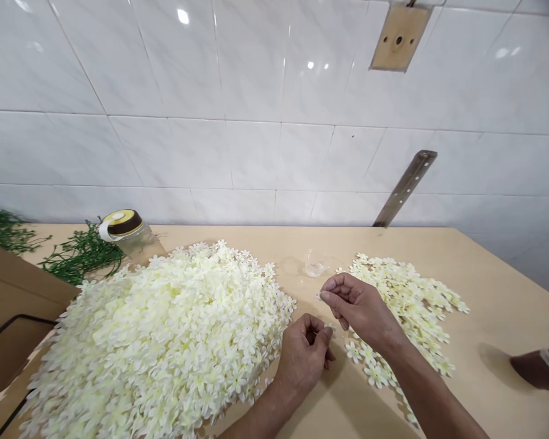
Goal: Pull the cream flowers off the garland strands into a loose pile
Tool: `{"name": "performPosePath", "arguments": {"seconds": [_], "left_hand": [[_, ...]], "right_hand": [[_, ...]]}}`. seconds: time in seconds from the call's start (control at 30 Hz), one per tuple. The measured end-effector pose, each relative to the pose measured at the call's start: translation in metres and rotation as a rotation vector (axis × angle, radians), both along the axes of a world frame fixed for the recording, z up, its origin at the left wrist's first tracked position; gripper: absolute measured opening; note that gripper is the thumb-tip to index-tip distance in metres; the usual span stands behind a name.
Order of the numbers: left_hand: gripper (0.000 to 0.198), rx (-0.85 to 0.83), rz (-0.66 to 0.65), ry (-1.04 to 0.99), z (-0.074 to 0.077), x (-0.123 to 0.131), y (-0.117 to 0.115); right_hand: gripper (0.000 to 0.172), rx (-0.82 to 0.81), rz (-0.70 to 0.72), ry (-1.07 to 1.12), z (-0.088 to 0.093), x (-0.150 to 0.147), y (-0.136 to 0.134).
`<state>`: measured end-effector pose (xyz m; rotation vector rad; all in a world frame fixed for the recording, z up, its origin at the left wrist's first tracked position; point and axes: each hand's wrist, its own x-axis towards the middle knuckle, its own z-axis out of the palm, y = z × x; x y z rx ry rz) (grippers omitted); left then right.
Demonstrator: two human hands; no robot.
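My left hand (302,353) is closed in a pinch beside the big pile of artificial flowers (178,329). A small pale artificial flower (329,327) pokes out at its fingertips. Just above and to the right, my right hand (357,305) pinches a tiny whitish piece (318,296) between thumb and forefinger; its exact kind is too small to tell. The two hands are close but apart. Behind them stands a small clear cup (316,266). Under and past my right forearm spreads a smaller, flatter heap of the same flowers (402,286).
Green plastic stems (85,253) lie at the back left beside a bottle with a yellow and brown lid (124,223). A brown cardboard box (18,305) stands at the left edge. A cup of dark liquid (537,369) is at the right. A metal bracket (405,189) rises at the tiled wall.
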<state>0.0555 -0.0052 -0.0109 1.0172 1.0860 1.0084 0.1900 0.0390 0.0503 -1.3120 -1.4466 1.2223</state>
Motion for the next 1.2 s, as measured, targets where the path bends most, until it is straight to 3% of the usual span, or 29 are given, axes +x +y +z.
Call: {"name": "performPosePath", "arguments": {"seconds": [0.3,0.63,0.9,1.03,1.2], "left_hand": [[0.038,0.027,0.002,-0.05,-0.004,0.001,0.001],[0.04,0.031,-0.009,-0.044,0.001,0.001,0.001],[0.033,0.028,0.008,-0.02,-0.001,0.0,-0.001],[0.029,0.007,0.051,-0.023,-0.003,0.002,0.001],[0.041,-0.106,0.193,-0.204,-0.008,0.01,0.008]], "right_hand": [[0.024,0.001,0.048,-0.063,-0.003,-0.032,0.003],[0.024,-0.047,0.078,-0.011,-0.002,-0.034,-0.001],[0.024,-0.041,0.138,-0.104,0.009,-0.045,0.0],[0.018,0.081,0.272,-0.173,0.015,-0.065,0.003],[0.016,0.324,0.433,-0.273,0.017,-0.091,0.005]]}}
